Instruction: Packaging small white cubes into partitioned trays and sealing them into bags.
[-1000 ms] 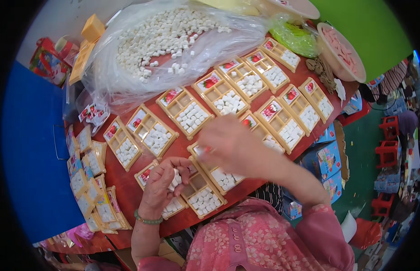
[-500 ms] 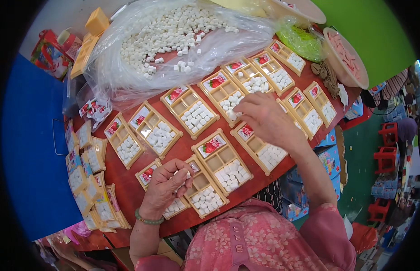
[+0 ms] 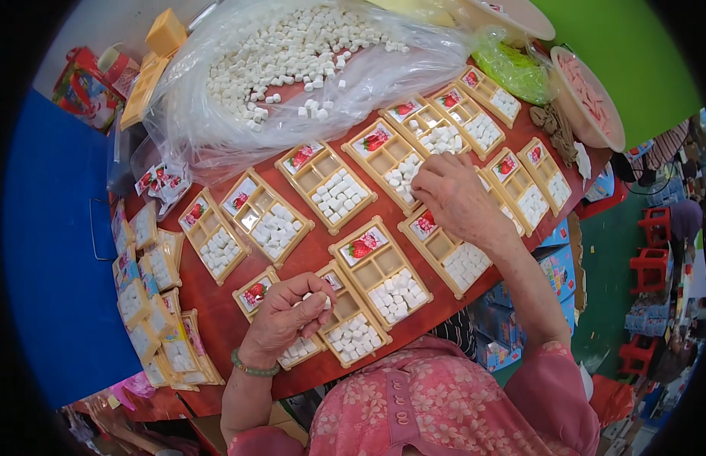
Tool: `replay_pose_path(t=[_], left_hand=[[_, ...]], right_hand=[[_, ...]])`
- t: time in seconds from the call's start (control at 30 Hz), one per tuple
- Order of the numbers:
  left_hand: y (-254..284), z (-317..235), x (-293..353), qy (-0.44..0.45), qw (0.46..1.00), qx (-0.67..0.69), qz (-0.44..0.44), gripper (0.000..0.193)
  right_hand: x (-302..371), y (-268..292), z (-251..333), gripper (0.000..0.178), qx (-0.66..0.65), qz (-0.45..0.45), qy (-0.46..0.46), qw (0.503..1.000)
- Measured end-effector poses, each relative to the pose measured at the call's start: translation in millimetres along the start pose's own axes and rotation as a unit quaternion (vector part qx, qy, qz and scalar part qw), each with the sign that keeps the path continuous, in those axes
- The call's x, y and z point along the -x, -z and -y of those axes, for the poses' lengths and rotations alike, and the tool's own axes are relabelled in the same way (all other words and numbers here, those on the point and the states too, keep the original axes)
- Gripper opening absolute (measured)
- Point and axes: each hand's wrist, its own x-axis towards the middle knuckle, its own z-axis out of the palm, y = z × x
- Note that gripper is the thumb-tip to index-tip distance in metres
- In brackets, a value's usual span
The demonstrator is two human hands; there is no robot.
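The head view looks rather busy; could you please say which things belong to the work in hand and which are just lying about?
In the work:
- left hand, holding a white piece
- right hand, at one of the sectioned trays
- loose white pieces on clear plastic

Seemingly lying about:
- brown cloth
- pink-and-white cup
- red stools

Trays (image 3: pixel 361 277) glossy plastic; white pieces (image 3: pixel 398 295) matt; sheeting (image 3: pixel 414 67) crinkly plastic.

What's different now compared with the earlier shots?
The right hand moved right and away from the body, off the front tray, to the white pieces in a back-row tray; whether it grips any is unclear. The left hand curled more closed around its white piece. The trays and plastic bag stayed put.
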Motion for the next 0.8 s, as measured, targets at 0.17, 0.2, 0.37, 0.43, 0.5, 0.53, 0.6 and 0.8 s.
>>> replay_pose_path(t=[0.17, 0.2, 0.37, 0.43, 0.5, 0.53, 0.6, 0.8], left_hand=[[2.0, -1.6, 0.0, 0.012, 1.000, 0.014, 0.004, 0.028], [2.0, -1.0, -0.6, 0.012, 1.000, 0.017, 0.003, 0.028], [4.4, -1.7, -1.1, 0.012, 1.000, 0.003, -0.002, 0.028], [3.6, -2.1, -0.4, 0.011, 1.000, 0.001, -0.004, 0.027], [2.4, -2.8, -0.6, 0.009, 1.000, -0.002, -0.003, 0.027], [2.3, -2.7, -0.4, 0.012, 1.000, -0.004, -0.002, 0.026], [1.6, -3.5, -0.1, 0.015, 1.000, -0.004, -0.001, 0.026], [0.4, -5.1, 1.4, 0.026, 0.999, -0.022, 0.007, 0.025]], right_hand=[[-0.6, -3.9, 3.6, 0.005, -0.014, 0.006, 0.006, 1.000], [-0.1, -3.4, 2.3, 0.006, -0.025, 0.010, 0.006, 1.000], [-0.1, 4.1, 1.7, 0.009, -0.068, 0.018, 0.009, 0.998], [-1.8, 7.5, 7.1, 0.009, -0.092, -0.010, -0.014, 0.996], [-1.2, 3.3, 7.4, 0.012, -0.094, -0.012, -0.002, 0.995], [-1.3, 0.7, 8.2, 0.016, -0.097, -0.013, 0.010, 0.995], [-0.8, -3.0, 14.6, 0.022, -0.082, -0.027, 0.005, 0.996], [6.0, -6.1, 21.6, 0.041, -0.006, -0.005, 0.014, 1.000]])
